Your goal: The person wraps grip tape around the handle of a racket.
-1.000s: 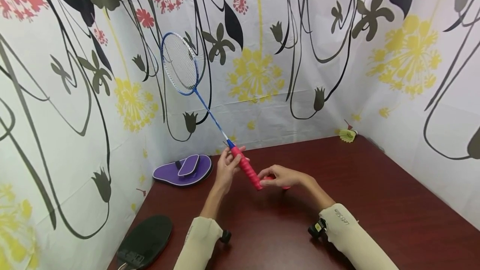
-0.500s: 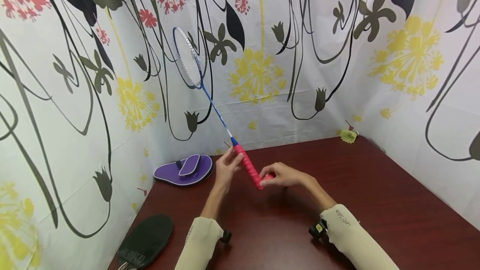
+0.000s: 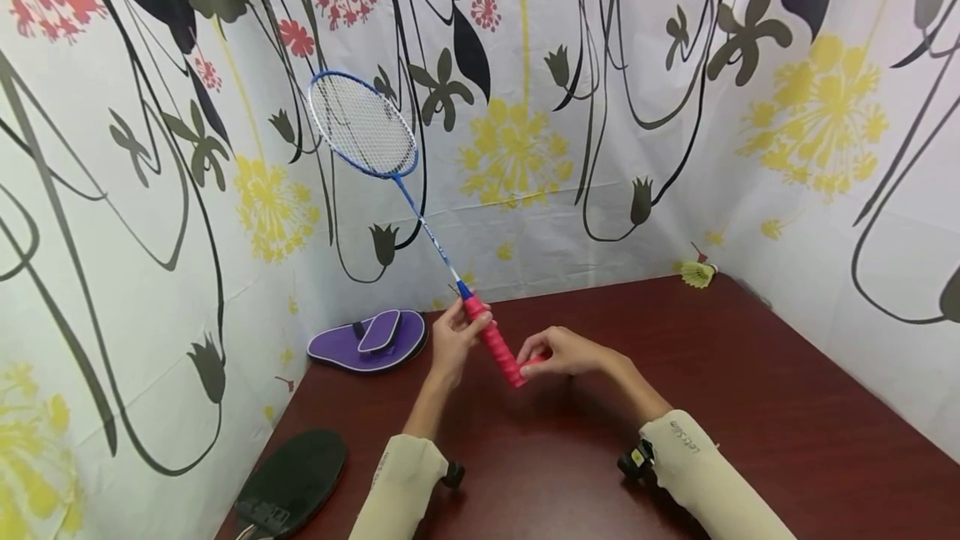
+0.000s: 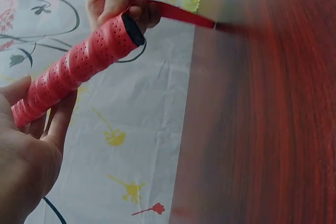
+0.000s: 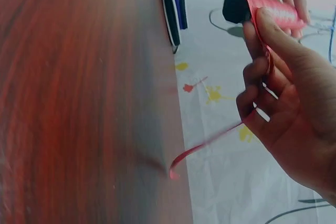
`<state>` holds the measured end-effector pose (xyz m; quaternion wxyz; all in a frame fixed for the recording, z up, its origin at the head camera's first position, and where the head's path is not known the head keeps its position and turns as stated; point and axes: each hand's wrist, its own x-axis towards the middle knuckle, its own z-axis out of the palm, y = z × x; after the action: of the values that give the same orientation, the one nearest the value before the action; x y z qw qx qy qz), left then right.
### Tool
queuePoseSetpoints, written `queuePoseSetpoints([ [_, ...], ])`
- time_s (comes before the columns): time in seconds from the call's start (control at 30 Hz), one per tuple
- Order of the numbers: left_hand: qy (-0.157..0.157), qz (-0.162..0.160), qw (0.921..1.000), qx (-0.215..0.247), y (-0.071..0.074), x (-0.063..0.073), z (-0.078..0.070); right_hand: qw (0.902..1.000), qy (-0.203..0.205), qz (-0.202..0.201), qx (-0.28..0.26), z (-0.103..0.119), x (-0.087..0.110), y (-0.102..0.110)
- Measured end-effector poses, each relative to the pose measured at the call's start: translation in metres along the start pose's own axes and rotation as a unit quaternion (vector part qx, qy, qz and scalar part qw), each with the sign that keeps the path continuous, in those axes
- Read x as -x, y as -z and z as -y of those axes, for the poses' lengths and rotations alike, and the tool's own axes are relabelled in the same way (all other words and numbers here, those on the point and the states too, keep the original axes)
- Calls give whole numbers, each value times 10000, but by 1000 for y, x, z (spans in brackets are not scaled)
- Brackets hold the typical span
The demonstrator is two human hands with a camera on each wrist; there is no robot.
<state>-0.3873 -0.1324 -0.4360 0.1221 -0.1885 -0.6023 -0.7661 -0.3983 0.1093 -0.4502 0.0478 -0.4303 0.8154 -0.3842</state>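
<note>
A blue and white badminton racket (image 3: 429, 233) is held up at a slant over the table, its strung head toward the upper left. My left hand (image 3: 450, 347) holds the top of its red-wrapped handle (image 3: 498, 343) between thumb and fingers. Perforated red grip tape (image 4: 79, 61) covers the handle in ridged turns; its black butt end (image 5: 235, 8) shows bare. At that end my right hand (image 3: 564, 352) pinches the tape between thumb and fingers. A loose tail of tape (image 5: 206, 141) runs through the right hand's curled fingers and hangs below them.
A purple paddle case (image 3: 369, 342) lies at the table's back left. A black table tennis paddle (image 3: 294, 477) is at the front left. One yellow shuttlecock (image 3: 697, 274) sits in the far right corner. Patterned cloth (image 3: 517, 232) hangs behind the brown table (image 3: 750, 373).
The racket has rolled about its shaft: its head turned nearly edge-on, then to a wider face. The tape tail beyond my right hand no longer shows in the head view. Both hands stay nearly in place.
</note>
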Motion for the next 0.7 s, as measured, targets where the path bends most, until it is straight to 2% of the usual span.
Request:
queuePoseSetpoints([
  [0.2, 0, 223, 9986, 489, 3, -1, -1, 9998, -45, 77, -176, -2, 3, 5],
  [0.33, 53, 417, 9975, 561, 3, -1, -2, 9997, -3, 122, -224, -2, 2, 6],
  [0.53, 98, 828, 9947, 608, 4, -2, -1, 9975, -54, 589, -381, -4, 1, 3],
  [0.7, 44, 1000, 9920, 772, 6, -1, 0, 9961, 144, 832, -252, -2, 0, 0],
])
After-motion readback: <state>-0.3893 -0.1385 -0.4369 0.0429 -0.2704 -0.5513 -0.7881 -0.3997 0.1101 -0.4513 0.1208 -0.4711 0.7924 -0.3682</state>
